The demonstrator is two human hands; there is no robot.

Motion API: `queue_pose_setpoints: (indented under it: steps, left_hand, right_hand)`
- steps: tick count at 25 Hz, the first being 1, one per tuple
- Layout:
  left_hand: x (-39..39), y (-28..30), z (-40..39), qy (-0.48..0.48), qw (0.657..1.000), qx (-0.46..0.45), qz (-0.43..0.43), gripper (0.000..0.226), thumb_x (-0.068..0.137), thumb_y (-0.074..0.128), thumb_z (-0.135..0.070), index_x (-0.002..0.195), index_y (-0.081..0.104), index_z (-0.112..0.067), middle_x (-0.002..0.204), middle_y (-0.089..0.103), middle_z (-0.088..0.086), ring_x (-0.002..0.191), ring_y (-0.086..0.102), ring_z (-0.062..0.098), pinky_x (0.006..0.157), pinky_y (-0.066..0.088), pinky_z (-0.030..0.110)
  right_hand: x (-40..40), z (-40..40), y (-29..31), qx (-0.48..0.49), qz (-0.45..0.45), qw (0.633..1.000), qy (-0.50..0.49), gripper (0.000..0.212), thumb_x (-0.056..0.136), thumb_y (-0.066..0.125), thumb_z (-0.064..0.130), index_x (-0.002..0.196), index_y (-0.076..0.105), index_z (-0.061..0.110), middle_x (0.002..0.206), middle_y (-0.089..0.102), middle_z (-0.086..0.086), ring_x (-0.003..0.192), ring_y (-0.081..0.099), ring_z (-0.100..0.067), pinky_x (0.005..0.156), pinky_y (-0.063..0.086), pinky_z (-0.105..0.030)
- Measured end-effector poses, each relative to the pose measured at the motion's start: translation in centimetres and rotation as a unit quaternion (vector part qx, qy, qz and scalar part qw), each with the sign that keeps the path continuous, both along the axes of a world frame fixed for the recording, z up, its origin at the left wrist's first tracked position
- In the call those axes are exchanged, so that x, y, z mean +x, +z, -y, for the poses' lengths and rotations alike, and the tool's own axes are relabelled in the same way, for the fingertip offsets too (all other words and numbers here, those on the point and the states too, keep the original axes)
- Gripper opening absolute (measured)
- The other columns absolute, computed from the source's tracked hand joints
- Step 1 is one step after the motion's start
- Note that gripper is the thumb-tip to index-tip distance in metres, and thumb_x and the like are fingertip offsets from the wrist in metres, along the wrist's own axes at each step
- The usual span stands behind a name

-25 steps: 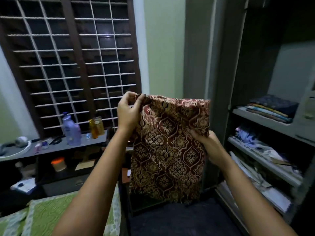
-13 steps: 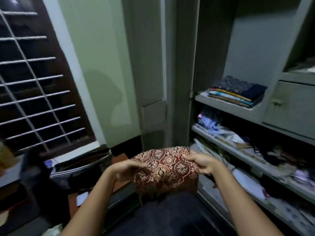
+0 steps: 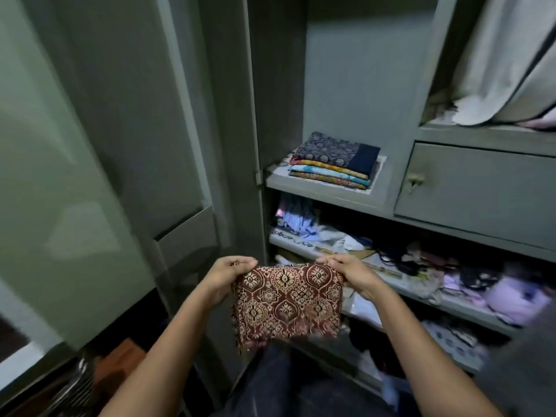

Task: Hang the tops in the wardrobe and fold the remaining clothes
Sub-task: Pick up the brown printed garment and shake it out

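Note:
A folded maroon cloth with a gold floral print [image 3: 285, 305] hangs in front of me, low in the middle of the view. My left hand [image 3: 227, 276] pinches its top left corner and my right hand [image 3: 350, 272] pinches its top right corner. Behind it stands the open grey wardrobe [image 3: 346, 85]. On the upper shelf [image 3: 301, 183] lies a neat stack of folded clothes [image 3: 334, 159], with a dark blue patterned piece on top.
A grey drawer front with a handle [image 3: 475, 185] sits right of the stack. Pale garments [image 3: 505, 61] hang above it. The lower shelves [image 3: 421, 266] hold jumbled clothes and papers. The wardrobe door [image 3: 135, 115] stands open at the left, a striped bag [image 3: 75, 386] below it.
My view has swung right from the window to the wardrobe. The cloth, held up long a second ago, is now folded into a smaller rectangle and held lower, closer to the shelves.

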State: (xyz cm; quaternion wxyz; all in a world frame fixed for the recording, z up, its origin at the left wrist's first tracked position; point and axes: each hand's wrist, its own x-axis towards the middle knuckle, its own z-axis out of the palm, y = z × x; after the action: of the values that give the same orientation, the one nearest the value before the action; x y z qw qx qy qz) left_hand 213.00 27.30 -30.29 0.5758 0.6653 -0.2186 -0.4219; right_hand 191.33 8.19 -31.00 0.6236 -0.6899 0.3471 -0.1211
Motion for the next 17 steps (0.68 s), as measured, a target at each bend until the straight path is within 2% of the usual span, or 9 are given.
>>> queue_pose_setpoints:
  steps: [1,3,5,7,9,12,15,16,17]
  left_hand:
    - [1.3,0.7,1.4,-0.033,0.999,-0.001,0.011,0.038,0.072,0.079,-0.007,0.107,0.067,-0.003,0.095,0.071,0.014,0.088,0.066,0.023,0.068,0.057,0.021]
    - [3.8,2.0,4.3,-0.12,0.992,0.019,0.043,0.061,0.041,0.095,-0.014,0.096,0.069,-0.008,0.089,0.073,0.01,0.082,0.069,0.02,0.07,0.057,0.024]
    - [5.1,2.9,7.2,-0.192,0.964,0.083,0.165,0.072,0.032,0.096,-0.017,0.096,0.066,-0.008,0.086,0.071,0.001,0.08,0.067,0.014,0.07,0.052,0.02]
    - [5.7,3.0,10.0,-0.175,0.901,0.149,0.368,0.06,0.051,0.093,-0.016,0.103,0.064,-0.011,0.092,0.064,-0.003,0.09,0.062,0.014,0.075,0.045,0.019]
    - [6.6,3.7,12.3,-0.12,0.866,0.131,0.467,0.032,0.066,0.085,-0.021,0.094,0.071,-0.013,0.091,0.067,0.001,0.09,0.063,0.016,0.074,0.043,0.022]
    - [9.2,4.9,15.5,-0.115,0.897,0.084,0.418,0.013,0.071,0.082,-0.025,0.079,0.073,-0.022,0.093,0.071,0.005,0.091,0.065,0.019,0.08,0.05,0.028]
    - [10.0,6.7,19.3,-0.123,0.977,-0.05,0.164,0.016,0.086,0.068,-0.012,0.101,0.066,-0.011,0.109,0.068,0.014,0.094,0.066,0.025,0.075,0.054,0.025]
    - [9.6,7.1,20.7,-0.099,0.981,-0.084,0.142,0.019,0.092,0.06,-0.014,0.11,0.061,-0.008,0.114,0.066,0.015,0.097,0.065,0.027,0.078,0.052,0.027]
    - [8.8,7.2,22.1,-0.057,0.974,-0.095,0.197,0.022,0.097,0.052,-0.018,0.116,0.056,-0.007,0.116,0.064,0.014,0.103,0.062,0.03,0.082,0.048,0.029]
  right_hand:
    - [0.3,0.8,0.2,0.003,0.011,1.0,-0.01,0.021,0.092,0.06,0.014,0.111,0.067,0.009,0.112,0.069,-0.013,0.095,0.068,-0.018,0.081,0.055,-0.027]
    - [1.3,2.5,0.6,-0.038,-0.005,0.999,-0.034,0.07,0.059,0.088,0.034,0.119,0.063,0.008,0.111,0.069,-0.008,0.096,0.068,-0.015,0.087,0.053,-0.025]
    - [2.7,3.5,1.3,-0.179,-0.091,0.978,-0.048,0.097,0.037,0.095,0.042,0.122,0.061,0.011,0.116,0.065,-0.003,0.103,0.063,-0.015,0.092,0.047,-0.023]
    - [3.9,4.3,1.8,-0.318,-0.187,0.928,-0.059,0.08,0.051,0.093,0.025,0.123,0.061,0.014,0.118,0.059,-0.006,0.112,0.056,-0.022,0.092,0.039,-0.022]
    - [4.4,5.4,2.8,-0.394,-0.216,0.885,-0.12,0.057,0.061,0.088,0.021,0.113,0.067,0.013,0.108,0.056,-0.007,0.108,0.054,-0.025,0.084,0.038,-0.022]
    - [3.2,8.3,4.6,-0.378,-0.149,0.884,-0.233,0.044,0.064,0.087,0.028,0.102,0.07,0.013,0.104,0.051,0.0,0.11,0.049,-0.022,0.089,0.04,-0.027]
    - [3.6,10.6,6.7,-0.21,0.073,0.936,-0.272,0.026,0.079,0.076,0.021,0.102,0.069,0.012,0.101,0.067,0.004,0.105,0.063,-0.027,0.087,0.051,-0.03]
    - [4.6,11.0,7.2,-0.21,0.106,0.929,-0.286,0.025,0.087,0.068,0.022,0.111,0.065,0.012,0.102,0.069,0.002,0.102,0.065,-0.026,0.086,0.052,-0.032]
    - [6.0,11.4,7.4,-0.267,0.084,0.908,-0.311,0.03,0.095,0.057,0.027,0.121,0.058,0.012,0.103,0.069,0.0,0.098,0.065,-0.023,0.085,0.052,-0.034]
